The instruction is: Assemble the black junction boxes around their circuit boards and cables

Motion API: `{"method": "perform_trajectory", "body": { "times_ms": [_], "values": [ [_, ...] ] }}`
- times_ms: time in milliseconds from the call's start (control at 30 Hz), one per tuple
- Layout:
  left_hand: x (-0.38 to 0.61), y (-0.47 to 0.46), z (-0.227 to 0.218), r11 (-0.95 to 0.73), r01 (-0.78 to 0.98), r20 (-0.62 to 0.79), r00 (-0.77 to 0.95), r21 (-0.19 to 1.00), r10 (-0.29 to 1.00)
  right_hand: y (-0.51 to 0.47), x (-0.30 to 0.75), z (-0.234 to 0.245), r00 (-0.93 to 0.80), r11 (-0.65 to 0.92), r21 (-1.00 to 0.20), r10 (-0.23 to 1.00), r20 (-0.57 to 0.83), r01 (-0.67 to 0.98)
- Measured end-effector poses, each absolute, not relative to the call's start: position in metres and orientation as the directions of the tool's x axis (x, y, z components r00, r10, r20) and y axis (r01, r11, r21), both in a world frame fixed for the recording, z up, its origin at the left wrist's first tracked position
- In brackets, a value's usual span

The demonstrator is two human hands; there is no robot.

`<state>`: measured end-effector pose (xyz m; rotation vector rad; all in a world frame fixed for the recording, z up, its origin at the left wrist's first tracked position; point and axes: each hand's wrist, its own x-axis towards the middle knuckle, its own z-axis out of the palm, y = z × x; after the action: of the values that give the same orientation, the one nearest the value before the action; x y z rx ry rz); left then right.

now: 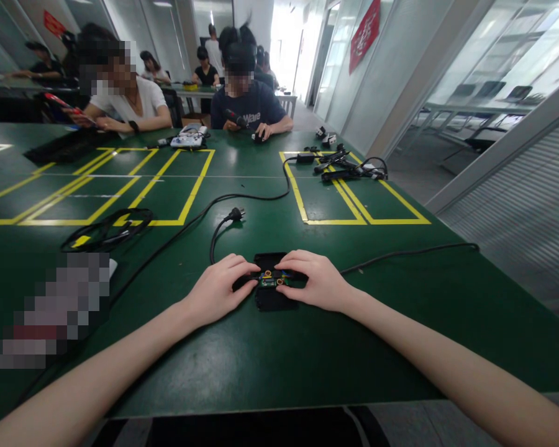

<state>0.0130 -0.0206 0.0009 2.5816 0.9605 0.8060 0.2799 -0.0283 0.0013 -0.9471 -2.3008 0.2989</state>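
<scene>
Both hands lie on a small black box [270, 301] near the middle of the green table [279, 360], not far from its near edge. The left hand [218, 288] holds the left side of the box with bent fingers. The right hand [317, 285] lays its fingers over the upper right side and presses it. The box is open on top, and a circuit board [271, 279] with coloured parts shows between the fingertips. A thin cable [410, 252] runs to the right, and a plug [235, 215] lies just behind the box. A coil of cable [107, 230] lies well apart on the left. In front of the box the table surface is bare.
</scene>
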Motion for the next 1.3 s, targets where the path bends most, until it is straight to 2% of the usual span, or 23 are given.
{"method": "perform_trajectory", "body": {
  "times_ms": [200, 400, 667, 800, 933, 1133, 1300],
  "values": [
    [0.013, -0.017, -0.002, -0.709, 0.555, 0.379, 0.601, 0.435, 0.703, -0.025, 0.28, -0.004, -0.523, 0.708, -0.398, 0.703, 0.482, 0.584],
    [0.012, -0.015, -0.002, -0.696, 0.546, 0.382, 0.585, 0.466, 0.715, -0.026, 0.286, 0.004, -0.474, 0.682, -0.501, 0.731, 0.491, 0.533],
    [0.013, -0.019, 0.006, -0.701, 0.493, 0.454, 0.537, 0.515, 0.711, -0.016, 0.308, 0.013, -0.552, 0.651, -0.508, 0.755, 0.354, 0.564],
    [0.013, -0.022, 0.01, -0.699, 0.453, 0.462, 0.532, 0.553, 0.71, -0.017, 0.308, 0.013, -0.547, 0.664, -0.541, 0.741, 0.389, 0.516],
    [0.013, -0.026, 0.015, -0.705, 0.416, 0.462, 0.546, 0.575, 0.699, -0.021, 0.307, 0.015, -0.591, 0.741, -0.485, 0.667, 0.454, 0.465],
    [0.013, -0.027, 0.016, -0.737, 0.385, 0.469, 0.587, 0.555, 0.66, -0.025, 0.308, 0.022, -0.728, 0.824, -0.334, 0.564, 0.39, 0.458],
    [0.012, -0.027, 0.012, -0.751, 0.372, 0.463, 0.613, 0.546, 0.641, -0.029, 0.306, 0.024, -0.747, 0.829, -0.321, 0.555, 0.367, 0.458]
  ]
}}
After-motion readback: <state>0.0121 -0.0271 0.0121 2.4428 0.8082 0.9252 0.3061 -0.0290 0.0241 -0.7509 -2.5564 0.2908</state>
